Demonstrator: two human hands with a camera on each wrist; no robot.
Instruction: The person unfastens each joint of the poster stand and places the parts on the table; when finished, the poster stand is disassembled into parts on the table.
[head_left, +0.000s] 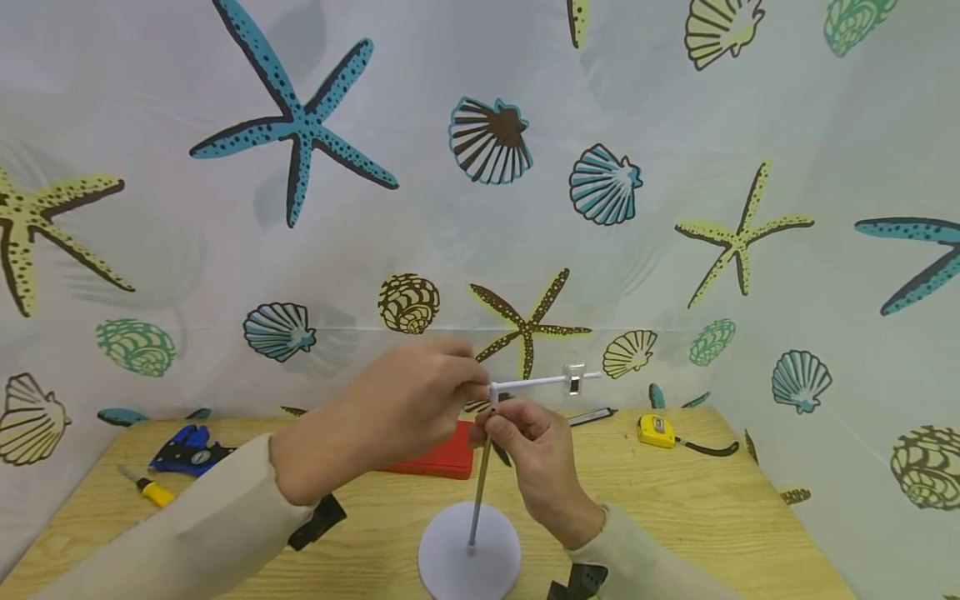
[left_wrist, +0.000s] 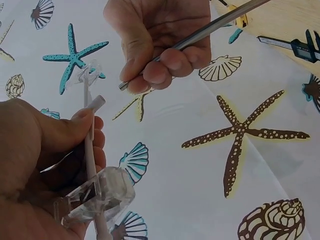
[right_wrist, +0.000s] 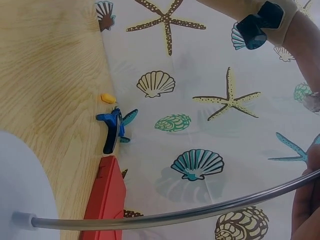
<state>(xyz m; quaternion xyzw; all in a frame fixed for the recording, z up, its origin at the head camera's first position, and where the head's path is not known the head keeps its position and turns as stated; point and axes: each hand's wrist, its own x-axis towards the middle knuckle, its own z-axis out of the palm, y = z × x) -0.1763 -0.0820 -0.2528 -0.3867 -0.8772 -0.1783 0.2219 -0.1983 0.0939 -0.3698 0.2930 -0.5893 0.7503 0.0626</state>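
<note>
One slim, shiny metal rod [left_wrist: 220,24] is held by right fingers [left_wrist: 157,74] — left fingers [head_left: 461,371] pinch a white crossbar [head_left: 532,382].

On table [head_left: 675,517]: base [head_left: 442,562] centre front, rod [head_left: 481,492] standing in it; crossbar [head_left: 532,382] above rod tip, apart, clip [head_left: 574,380] near its right end; case [head_left: 446,458] behind base; wire stripper [head_left: 191,454] left, screwdriver [head_left: 156,492] before it; caliper [head_left: 591,416] and tape measure [head_left: 657,431] back right; cloth [head_left: 510,233] behind table

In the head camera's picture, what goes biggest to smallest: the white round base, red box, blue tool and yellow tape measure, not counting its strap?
1. White round base: biggest.
2. Blue tool and red box: too close to rank, as the left arm hides part of the box.
3. Yellow tape measure: smallest.
</note>
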